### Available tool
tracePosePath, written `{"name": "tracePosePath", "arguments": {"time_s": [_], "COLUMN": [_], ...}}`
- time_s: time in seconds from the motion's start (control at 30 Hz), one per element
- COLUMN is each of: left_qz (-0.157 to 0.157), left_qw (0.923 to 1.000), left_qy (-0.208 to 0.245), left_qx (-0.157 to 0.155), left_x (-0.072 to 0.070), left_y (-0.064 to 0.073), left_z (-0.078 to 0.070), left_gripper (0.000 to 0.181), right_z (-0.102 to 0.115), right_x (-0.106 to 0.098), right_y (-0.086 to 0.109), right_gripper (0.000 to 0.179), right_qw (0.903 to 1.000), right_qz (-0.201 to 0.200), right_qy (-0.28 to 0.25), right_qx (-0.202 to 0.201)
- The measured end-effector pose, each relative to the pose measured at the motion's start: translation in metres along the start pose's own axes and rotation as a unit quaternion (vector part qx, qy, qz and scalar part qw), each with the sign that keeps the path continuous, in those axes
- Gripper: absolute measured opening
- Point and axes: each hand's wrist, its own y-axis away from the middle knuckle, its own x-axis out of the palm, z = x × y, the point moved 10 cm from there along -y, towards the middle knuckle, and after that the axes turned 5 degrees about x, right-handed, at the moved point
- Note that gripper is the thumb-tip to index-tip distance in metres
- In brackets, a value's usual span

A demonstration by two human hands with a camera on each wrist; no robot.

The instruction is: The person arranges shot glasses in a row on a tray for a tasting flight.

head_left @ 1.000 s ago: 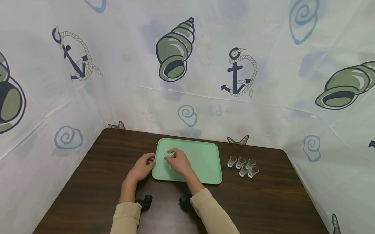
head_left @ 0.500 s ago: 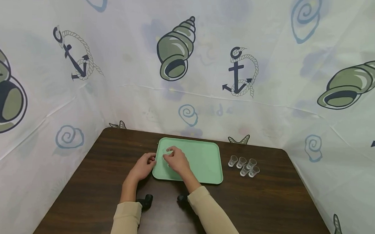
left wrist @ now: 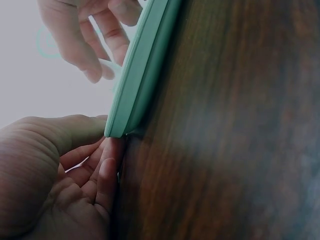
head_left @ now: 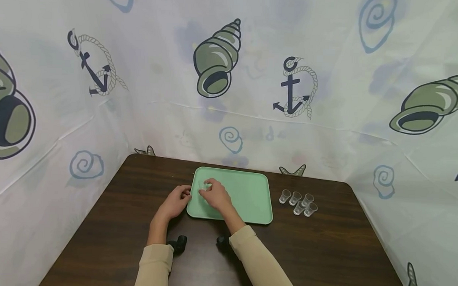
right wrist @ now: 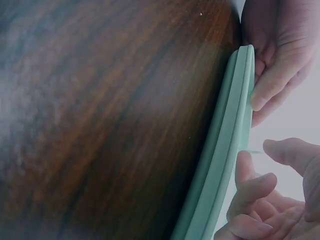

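A mint-green tray [head_left: 242,198] lies on the dark wooden table. My left hand [head_left: 177,201] grips its left edge; in the left wrist view the thumb [left wrist: 82,131] lies on the rim, with the fingers curled at the side below it. Over the left part of the tray, my right hand [head_left: 216,197] pinches a small clear plastic cup [head_left: 202,186] between thumb and index finger. Only a thin bit of that cup [right wrist: 256,151] shows in the right wrist view, between the two fingertips. Its lower part blends into the green of the tray.
Several more small clear cups [head_left: 295,198] stand in a loose cluster on the table [head_left: 343,239], right of the tray. White cloth [head_left: 157,128] printed with shells and anchors hangs close behind the table and along both sides.
The right hand has shifted slightly left over the tray, staying at the small cup. The left hand keeps its place at the tray's edge, and the cups on the right have not moved.
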Motion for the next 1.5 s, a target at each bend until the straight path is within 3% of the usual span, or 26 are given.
{"name": "tracePosePath", "arguments": {"time_s": [0.3, 0.57, 0.87, 1.23, 1.5], "left_qz": [-0.007, -0.001, -0.003, -0.005, -0.004], "left_qw": [0.9999, 0.9999, 0.9999, 0.9999, 1.0], "left_qy": [-0.008, -0.006, -0.007, -0.01, -0.007], "left_qx": [-0.007, -0.008, -0.007, -0.004, -0.005], "left_x": [-0.001, 0.0, -0.002, 0.0, 0.0], "left_y": [0.003, 0.002, 0.003, 0.003, 0.003], "left_z": [0.004, 0.004, 0.003, 0.001, -0.002], "left_gripper": [0.044, 0.044, 0.043, 0.043, 0.046], "right_z": [-0.007, -0.014, -0.024, -0.054, -0.069], "right_x": [-0.009, -0.041, -0.073, -0.121, -0.151], "right_y": [0.009, 0.027, 0.037, 0.047, 0.05], "right_gripper": [0.058, 0.045, 0.042, 0.04, 0.038], "right_qw": [0.9997, 0.9982, 0.9952, 0.9904, 0.9817], "right_qz": [0.017, -0.041, -0.082, -0.126, -0.146], "right_qy": [-0.017, 0.043, 0.047, 0.056, 0.121], "right_qx": [0.009, -0.014, -0.024, 0.006, 0.023]}}
